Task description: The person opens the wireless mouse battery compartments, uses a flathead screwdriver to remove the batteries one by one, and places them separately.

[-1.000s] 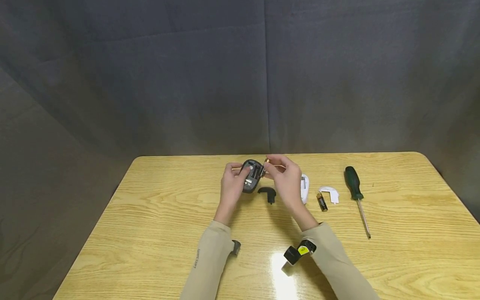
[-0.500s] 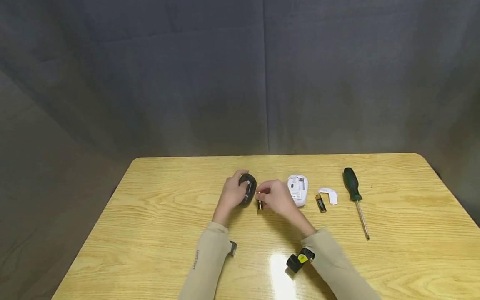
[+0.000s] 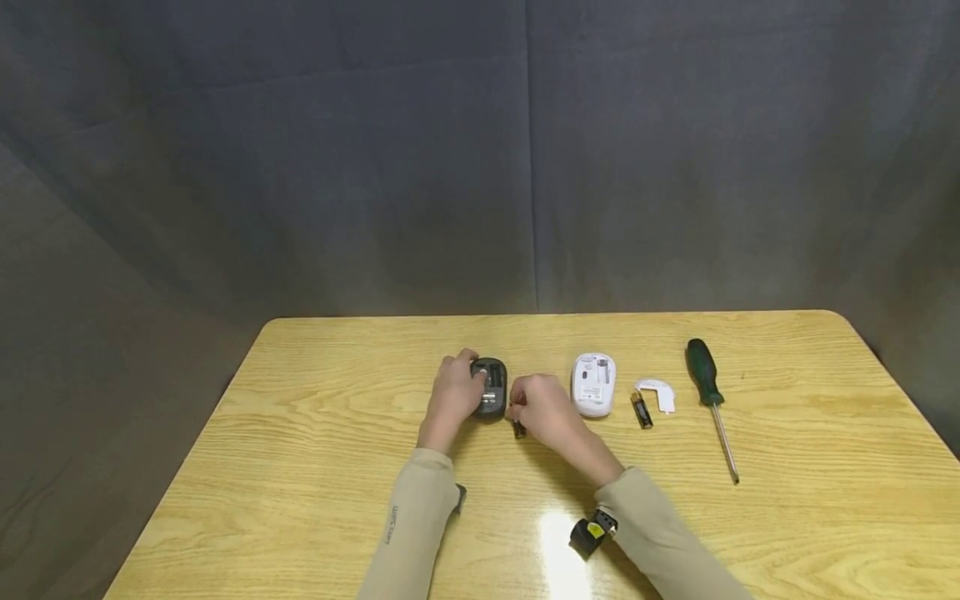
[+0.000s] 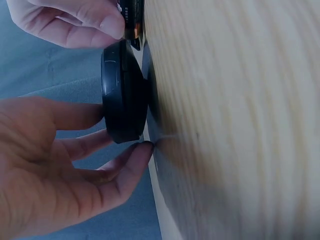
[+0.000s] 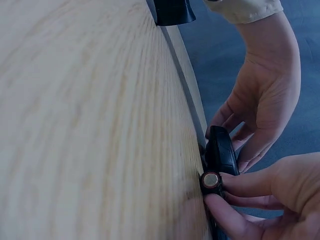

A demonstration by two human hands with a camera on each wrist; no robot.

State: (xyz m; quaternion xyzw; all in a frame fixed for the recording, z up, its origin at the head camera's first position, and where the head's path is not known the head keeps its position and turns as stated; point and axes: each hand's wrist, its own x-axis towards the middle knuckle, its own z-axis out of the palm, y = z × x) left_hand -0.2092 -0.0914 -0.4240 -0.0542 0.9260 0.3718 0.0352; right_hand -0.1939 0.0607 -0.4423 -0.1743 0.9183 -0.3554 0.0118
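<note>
A black computer mouse (image 3: 492,402) lies belly up, its battery bay uncovered. My left hand (image 3: 453,387) grips it from the left, thumb over its underside. In the left wrist view the mouse (image 4: 120,95) stands edge-on, close over the tabletop, between thumb and fingers. Just right of it, my right hand (image 3: 546,408) pinches a small black-and-copper battery (image 3: 519,429) low at the table. The right wrist view shows the battery (image 5: 210,179) end-on between thumb and fingers, in front of the mouse (image 5: 222,150). The black battery cover seen earlier is hidden around my right hand.
A white mouse (image 3: 593,392) lies belly up to the right, its battery bay uncovered. Beyond it are a second battery (image 3: 641,411), a white battery cover (image 3: 660,392) and a green-handled screwdriver (image 3: 703,371). A dark curtain (image 3: 375,167) hangs behind the wooden table (image 3: 300,433).
Both hands have come down toward the table and nearer the person. The mouse was raised with the battery beside its bay; now both are low, and the battery is apart from the bay.
</note>
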